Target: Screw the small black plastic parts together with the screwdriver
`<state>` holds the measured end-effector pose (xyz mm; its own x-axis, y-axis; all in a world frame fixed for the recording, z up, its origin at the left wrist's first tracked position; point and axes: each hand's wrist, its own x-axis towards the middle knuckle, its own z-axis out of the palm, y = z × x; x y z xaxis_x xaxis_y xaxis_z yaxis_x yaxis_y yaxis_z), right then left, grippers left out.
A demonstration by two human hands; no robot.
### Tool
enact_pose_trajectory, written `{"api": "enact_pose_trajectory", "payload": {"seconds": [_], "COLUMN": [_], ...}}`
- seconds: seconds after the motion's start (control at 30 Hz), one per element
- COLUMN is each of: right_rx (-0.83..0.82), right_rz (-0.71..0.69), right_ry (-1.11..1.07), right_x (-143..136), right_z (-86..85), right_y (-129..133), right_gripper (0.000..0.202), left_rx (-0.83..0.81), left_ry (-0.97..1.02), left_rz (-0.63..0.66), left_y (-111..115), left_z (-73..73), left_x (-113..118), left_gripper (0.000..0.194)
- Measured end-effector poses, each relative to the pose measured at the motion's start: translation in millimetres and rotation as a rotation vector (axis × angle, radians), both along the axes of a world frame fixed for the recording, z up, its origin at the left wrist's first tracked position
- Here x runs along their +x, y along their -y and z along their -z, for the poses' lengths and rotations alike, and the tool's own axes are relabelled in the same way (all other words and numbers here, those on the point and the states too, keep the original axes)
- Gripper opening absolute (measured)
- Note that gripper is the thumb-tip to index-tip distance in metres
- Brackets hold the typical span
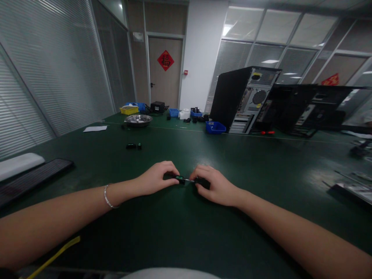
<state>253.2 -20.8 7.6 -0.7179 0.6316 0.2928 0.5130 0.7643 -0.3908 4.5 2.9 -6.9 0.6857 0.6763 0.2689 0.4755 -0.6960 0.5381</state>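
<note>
Over the middle of the green table (162,224), my left hand (158,177) pinches a small black part with a green face (180,179) between thumb and fingers. My right hand (213,184) is closed around the dark handle of a screwdriver (191,181). Its thin metal shaft points left and meets the right end of the small part; whether the tip is inside it, I cannot tell. Further off to the left lie a small black piece (131,146) and a smaller one with some green (140,146).
A keyboard (37,180) lies at the left edge. At the back are a metal bowl (138,120), a yellow bin (129,110), a blue bin (215,127) and a black computer tower (245,100). A red-handled tool (267,132) lies by the tower. Metal parts (353,190) are at the right.
</note>
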Motion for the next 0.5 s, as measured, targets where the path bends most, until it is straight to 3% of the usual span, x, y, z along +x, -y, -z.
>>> {"api": "enact_pose_trajectory", "payload": {"seconds": [0.27,0.5], "right_rx": [0.003,-0.001], "right_rz": [0.002,0.036], "right_ry": [-0.011,-0.155], "right_x": [-3.7,-6.6], "right_z": [1.8,0.9], "right_y": [0.5,0.5], "right_gripper": [0.023,0.021], "left_rx": [-0.008,-0.009], "left_ry": [0.003,-0.005], "left_rz": [-0.001,-0.007], "left_y": [0.5,1.2], "left_z": [-1.9,-1.8], "left_x": [0.1,-0.1], "left_gripper": [0.017,0.018]}}
